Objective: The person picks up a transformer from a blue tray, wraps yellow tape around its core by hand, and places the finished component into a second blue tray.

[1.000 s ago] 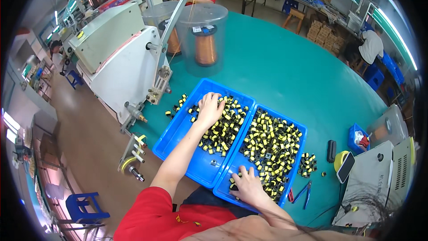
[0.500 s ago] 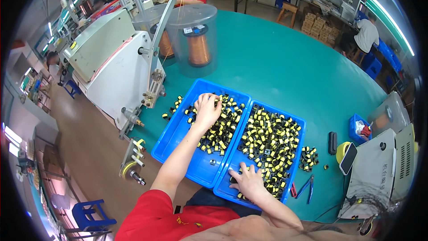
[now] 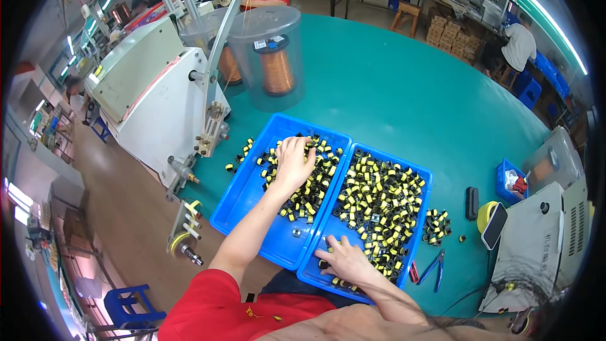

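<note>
Two blue plastic trays stand side by side in front of me, both holding many small black bobbins wrapped with yellow tape. My left hand reaches over the left tray, its fingers bent down into the bobbins. Those fingers are drawn in close to the thumb, and what lies between them is hidden. At the near left corner of the right tray, my right hand has its fingers apart, the tips touching a few bobbins. A larger heap of bobbins fills most of that tray.
Left of the trays is a white winding machine; behind it, copper wire spools stand in clear tubs. Loose bobbins, blue-handled pliers and a black case lie on the green table at right, near another machine.
My right hand has shifted slightly left and its fingers have drawn inward over the near corner. My left hand has sunk a little lower over the bobbins. The view has turned slightly.
</note>
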The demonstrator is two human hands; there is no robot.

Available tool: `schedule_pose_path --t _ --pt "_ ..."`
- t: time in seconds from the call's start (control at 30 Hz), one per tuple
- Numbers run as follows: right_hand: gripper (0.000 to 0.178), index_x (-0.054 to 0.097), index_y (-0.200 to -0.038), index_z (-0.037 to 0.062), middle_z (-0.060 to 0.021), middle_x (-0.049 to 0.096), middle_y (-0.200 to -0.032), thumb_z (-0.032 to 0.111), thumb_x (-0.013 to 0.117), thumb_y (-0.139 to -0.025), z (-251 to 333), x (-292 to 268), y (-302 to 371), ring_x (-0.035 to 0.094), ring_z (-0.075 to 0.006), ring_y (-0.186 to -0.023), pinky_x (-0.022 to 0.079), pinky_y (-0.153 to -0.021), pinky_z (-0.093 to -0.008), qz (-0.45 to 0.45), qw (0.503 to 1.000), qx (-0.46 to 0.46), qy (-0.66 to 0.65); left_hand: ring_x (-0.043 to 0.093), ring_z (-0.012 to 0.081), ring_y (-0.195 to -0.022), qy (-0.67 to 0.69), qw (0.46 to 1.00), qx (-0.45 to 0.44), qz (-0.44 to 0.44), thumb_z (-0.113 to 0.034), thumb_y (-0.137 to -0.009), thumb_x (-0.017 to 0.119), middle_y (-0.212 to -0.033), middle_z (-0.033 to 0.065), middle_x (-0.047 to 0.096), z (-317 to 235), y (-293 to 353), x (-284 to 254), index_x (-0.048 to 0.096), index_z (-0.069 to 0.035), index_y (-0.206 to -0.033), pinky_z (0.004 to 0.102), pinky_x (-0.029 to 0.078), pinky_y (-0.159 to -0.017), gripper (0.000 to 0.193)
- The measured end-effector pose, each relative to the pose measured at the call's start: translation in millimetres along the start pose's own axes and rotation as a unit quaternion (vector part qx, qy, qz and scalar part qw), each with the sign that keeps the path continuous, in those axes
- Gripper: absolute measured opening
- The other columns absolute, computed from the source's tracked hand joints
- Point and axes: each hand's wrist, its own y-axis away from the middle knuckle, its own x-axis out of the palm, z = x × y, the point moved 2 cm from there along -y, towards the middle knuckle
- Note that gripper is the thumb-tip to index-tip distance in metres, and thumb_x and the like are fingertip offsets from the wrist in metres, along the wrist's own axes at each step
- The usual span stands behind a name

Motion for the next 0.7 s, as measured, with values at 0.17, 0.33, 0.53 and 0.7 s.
schedule_pose_path --t 0.17,0.33,0.53,0.7 --pt "0.054 0.055 -0.112 0.0255 -0.0118 0.046 -0.105 0.024 0.075 -0.062 -4.9 3.0 1.0 0.053 -0.0334 -0.09 0.054 -0.062 -0.0386 -0.025 0.999 -0.035 -0.02 0.046 0.0261 -0.109 -0.004 1.0 0.012 -0.001 -0.02 -0.083 0.058 -0.104 0.0094 0.057 0.2 0.0 0.4 0.057 -0.006 -0.101 0.0395 0.032 -0.09 0.023" --pt "0.053 0.052 -0.112 0.017 -0.0151 0.05 -0.106 0.011 0.067 -0.062 -7.8 -7.2 1.1 0.052 -0.0369 -0.091 0.053 -0.067 -0.0418 -0.026 0.996 -0.021 -0.085 0.046 0.0256 -0.108 0.004 1.0 0.021 -0.008 -0.02 -0.083 0.059 -0.102 0.0087 0.057 -0.3 1.4 1.1 0.058 -0.008 -0.098 0.0397 0.031 -0.091 0.02" --pt "0.049 0.051 -0.111 0.0115 -0.0138 0.051 -0.107 0.012 0.066 -0.065 -19.1 -19.0 2.8 0.049 -0.0374 -0.095 0.045 -0.084 -0.0432 -0.028 0.988 0.04 -0.145 0.047 0.027 -0.108 0.008 1.0 0.021 -0.013 -0.02 -0.083 0.059 -0.103 0.0095 0.058 -2.7 -0.1 -1.9 0.058 -0.007 -0.099 0.0397 0.033 -0.09 0.021" --pt "0.045 0.05 -0.109 0.0087 -0.0142 0.05 -0.11 0.013 0.065 -0.067 -28.7 -29.5 0.7 0.047 -0.0373 -0.102 0.042 -0.089 -0.043 -0.061 0.962 0.11 -0.241 0.048 0.0275 -0.108 0.01 0.999 0.031 -0.024 -0.017 -0.083 0.058 -0.102 0.0097 0.06 -4.6 -3.9 -2.8 0.059 -0.007 -0.101 0.0404 0.034 -0.092 0.021"
